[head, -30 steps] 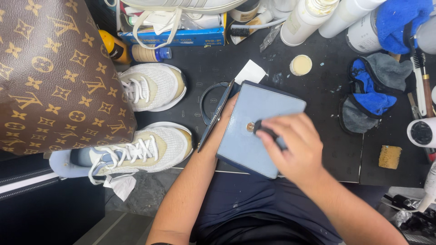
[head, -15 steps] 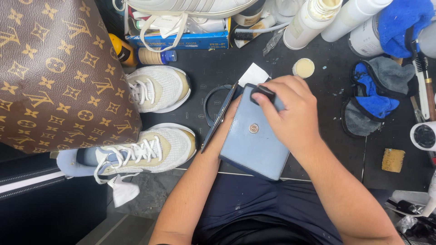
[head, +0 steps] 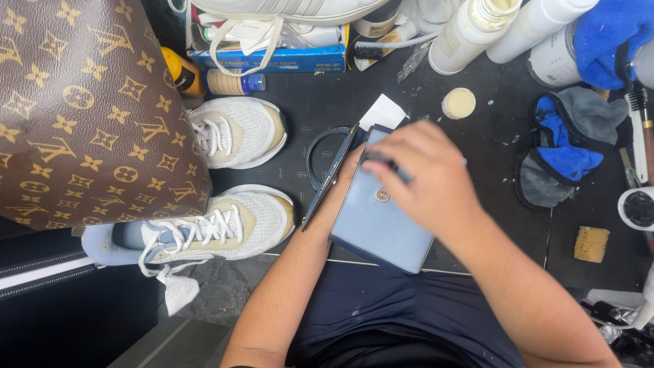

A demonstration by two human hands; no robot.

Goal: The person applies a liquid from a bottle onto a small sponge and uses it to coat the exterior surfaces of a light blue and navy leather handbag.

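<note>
Dark speckled worktable (head: 497,146), grey mottled floor (head: 225,289) below its edge, even daylight, soft shadows

- Your black bench (head: 327,102) carried two white sneakers (head: 238,133).
- You had a cream lid (head: 458,103), blue cloths (head: 562,153) and yellow sponge (head: 590,244) there.

A large brown monogram-patterned bag (head: 82,102) fills the ten o'clock corner. Just right of it, two white knit sneakers (head: 235,133) (head: 204,228) lie on the dark work mat (head: 490,136), laces up. At twelve o'clock sits a blue box (head: 272,60) with another white shoe (head: 286,10) on top. A small round open tin of cream (head: 458,103) rests near one o'clock. Blue and grey cloths (head: 558,153) lie crumpled at three o'clock, a yellow sponge (head: 591,244) below them.
</note>
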